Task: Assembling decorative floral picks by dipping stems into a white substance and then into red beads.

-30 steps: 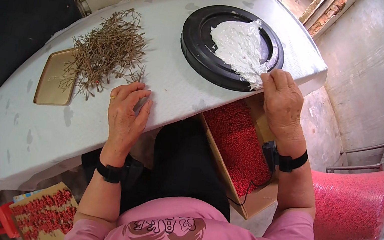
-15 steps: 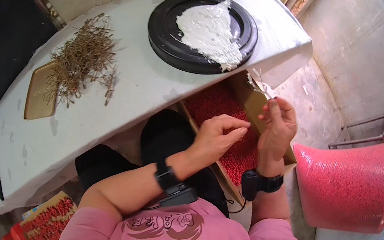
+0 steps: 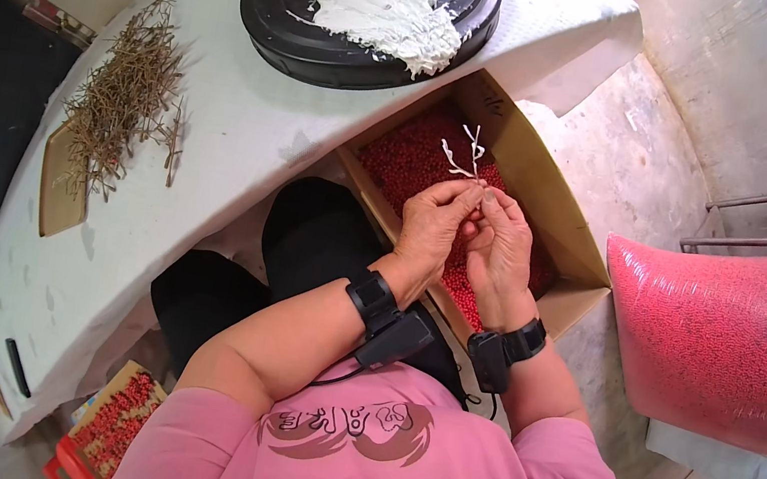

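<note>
White coats the forked twig (image 3: 475, 157) pointing to twelve o'clock above the box (image 3: 555, 187) of red beads (image 3: 406, 154), its base pinched by the right hand (image 3: 501, 249) and now the left hand (image 3: 430, 224) too, so both steady it.

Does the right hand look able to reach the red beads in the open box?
Probably yes: the right hand appears above the box and no lid covers the red beads, though it also holds a twig.
</note>
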Motion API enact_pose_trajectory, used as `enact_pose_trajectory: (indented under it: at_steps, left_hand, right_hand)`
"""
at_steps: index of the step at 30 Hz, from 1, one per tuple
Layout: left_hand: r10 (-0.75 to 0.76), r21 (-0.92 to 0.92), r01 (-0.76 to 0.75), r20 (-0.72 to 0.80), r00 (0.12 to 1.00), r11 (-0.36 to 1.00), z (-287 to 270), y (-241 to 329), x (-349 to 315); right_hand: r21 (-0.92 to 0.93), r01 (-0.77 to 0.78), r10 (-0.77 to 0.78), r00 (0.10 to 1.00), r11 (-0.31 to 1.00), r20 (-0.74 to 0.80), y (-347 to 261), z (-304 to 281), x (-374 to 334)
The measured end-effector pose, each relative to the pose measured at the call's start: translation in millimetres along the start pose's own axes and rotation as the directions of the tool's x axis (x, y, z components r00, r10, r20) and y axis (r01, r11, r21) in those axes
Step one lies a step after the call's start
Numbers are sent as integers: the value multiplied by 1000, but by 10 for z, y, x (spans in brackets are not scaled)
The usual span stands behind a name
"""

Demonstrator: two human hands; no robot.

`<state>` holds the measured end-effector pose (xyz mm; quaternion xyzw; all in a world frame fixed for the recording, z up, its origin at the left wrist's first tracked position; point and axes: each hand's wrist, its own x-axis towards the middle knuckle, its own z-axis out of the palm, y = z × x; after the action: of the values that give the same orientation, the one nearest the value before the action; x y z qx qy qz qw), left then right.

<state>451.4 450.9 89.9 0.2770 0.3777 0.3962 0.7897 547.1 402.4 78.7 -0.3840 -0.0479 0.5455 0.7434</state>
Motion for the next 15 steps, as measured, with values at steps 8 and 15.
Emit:
enact_pose_trajectory:
  at_steps: [8, 15]
  left_hand:
    - [151, 449, -109, -57, 987, 887, -531, 162, 259]
    - [396, 925, -363, 293, 870, 112, -805, 286, 190]
  right_hand:
    - [-494, -143, 184, 982, 858, 36, -210, -226, 339]
    - [-988, -52, 223, 971, -146, -84, 411, -1333, 1495]
